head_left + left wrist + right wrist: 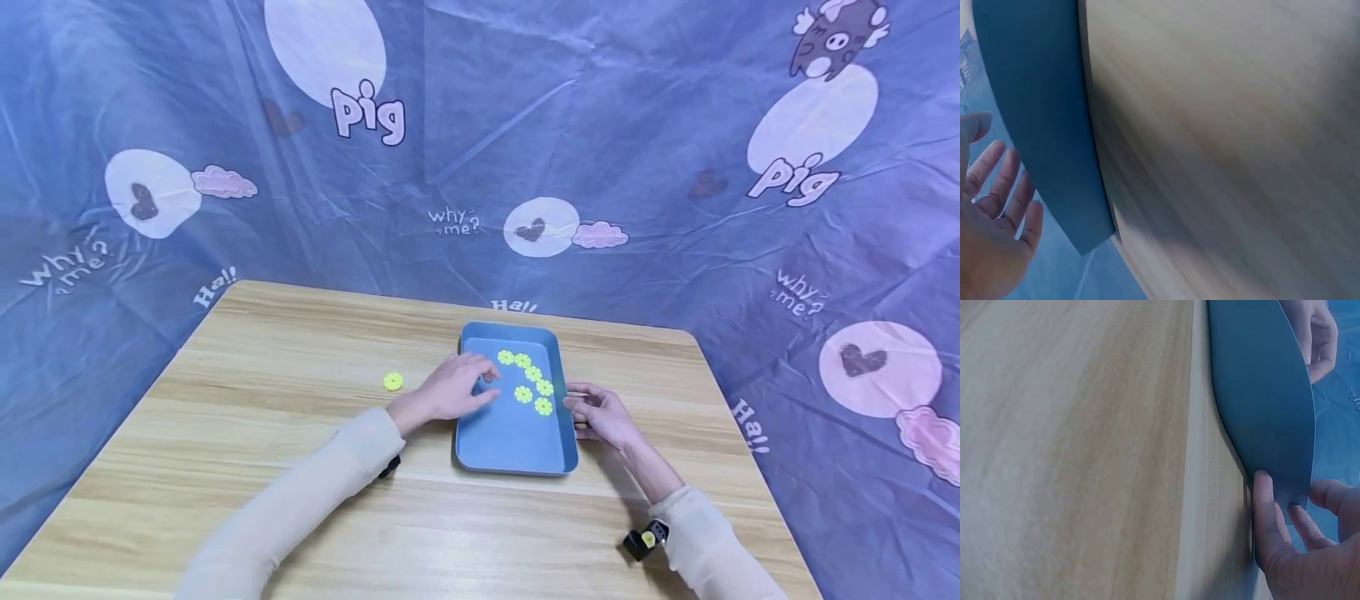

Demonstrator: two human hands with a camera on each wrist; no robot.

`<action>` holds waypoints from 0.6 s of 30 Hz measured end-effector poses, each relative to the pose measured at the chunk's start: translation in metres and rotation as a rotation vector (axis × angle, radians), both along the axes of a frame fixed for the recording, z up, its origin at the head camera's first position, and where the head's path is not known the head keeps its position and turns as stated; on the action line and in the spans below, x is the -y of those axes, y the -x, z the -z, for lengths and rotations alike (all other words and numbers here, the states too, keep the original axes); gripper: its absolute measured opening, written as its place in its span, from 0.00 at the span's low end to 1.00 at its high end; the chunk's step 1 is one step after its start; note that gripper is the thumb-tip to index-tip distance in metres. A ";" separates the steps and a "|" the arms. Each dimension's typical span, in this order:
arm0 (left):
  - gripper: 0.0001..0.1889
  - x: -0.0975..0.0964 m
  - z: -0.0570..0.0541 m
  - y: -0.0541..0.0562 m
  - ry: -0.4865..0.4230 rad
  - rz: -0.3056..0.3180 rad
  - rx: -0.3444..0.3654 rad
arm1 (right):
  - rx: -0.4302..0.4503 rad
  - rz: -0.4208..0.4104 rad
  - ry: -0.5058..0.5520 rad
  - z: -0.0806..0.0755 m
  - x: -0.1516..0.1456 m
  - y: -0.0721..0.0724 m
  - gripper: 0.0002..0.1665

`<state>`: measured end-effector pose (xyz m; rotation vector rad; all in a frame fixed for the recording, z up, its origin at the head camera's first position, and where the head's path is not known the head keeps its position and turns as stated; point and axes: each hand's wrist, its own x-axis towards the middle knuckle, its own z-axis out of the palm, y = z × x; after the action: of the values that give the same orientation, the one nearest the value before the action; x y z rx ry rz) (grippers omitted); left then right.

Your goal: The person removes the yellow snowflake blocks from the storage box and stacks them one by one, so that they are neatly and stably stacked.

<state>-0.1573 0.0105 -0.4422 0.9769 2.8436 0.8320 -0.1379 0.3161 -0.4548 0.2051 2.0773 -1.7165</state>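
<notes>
A shallow blue tray (513, 446) stands on the wooden table, with several yellow notched plastic discs (522, 394) lying in its upper right part. My left hand (457, 387) is over the tray's left rim, thumb and fingers apart and nothing between them. In the left wrist view that hand (997, 225) shows loosely bent fingers beyond the tray wall (1041, 112). At the tray's right side, my right hand (600, 414) holds the edge. The right wrist view shows its thumb (1335, 495) at the rim and fingers (1266, 512) against the outer wall.
One more yellow disc (393, 381) lies on the table (300, 367), left of the tray. Dark wrist devices (647, 540) sit under the sleeves. A blue printed cloth (465, 167) hangs behind and beside the table.
</notes>
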 end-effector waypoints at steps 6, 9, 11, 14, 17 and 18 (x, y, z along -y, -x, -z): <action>0.18 -0.014 0.001 0.002 0.076 0.046 0.009 | 0.004 0.001 -0.002 0.000 0.000 0.000 0.34; 0.18 -0.020 0.002 0.004 0.126 0.061 0.014 | 0.006 0.000 -0.004 -0.001 0.000 0.000 0.34; 0.19 -0.024 0.004 0.006 0.160 0.067 0.015 | 0.006 0.000 -0.006 -0.002 0.000 -0.001 0.34; 0.21 -0.029 0.007 0.009 0.198 0.069 0.019 | 0.008 0.002 -0.009 -0.002 0.001 -0.001 0.34; 0.22 -0.034 0.009 0.012 0.224 0.069 0.030 | 0.009 0.002 -0.009 -0.003 0.001 -0.001 0.34; 0.22 -0.035 0.010 0.013 0.232 0.070 0.033 | 0.009 0.000 -0.008 -0.003 0.001 -0.001 0.34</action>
<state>-0.1706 0.0457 -0.4524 1.0133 2.7791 0.4929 -0.1371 0.3151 -0.4520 0.2154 2.0780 -1.7048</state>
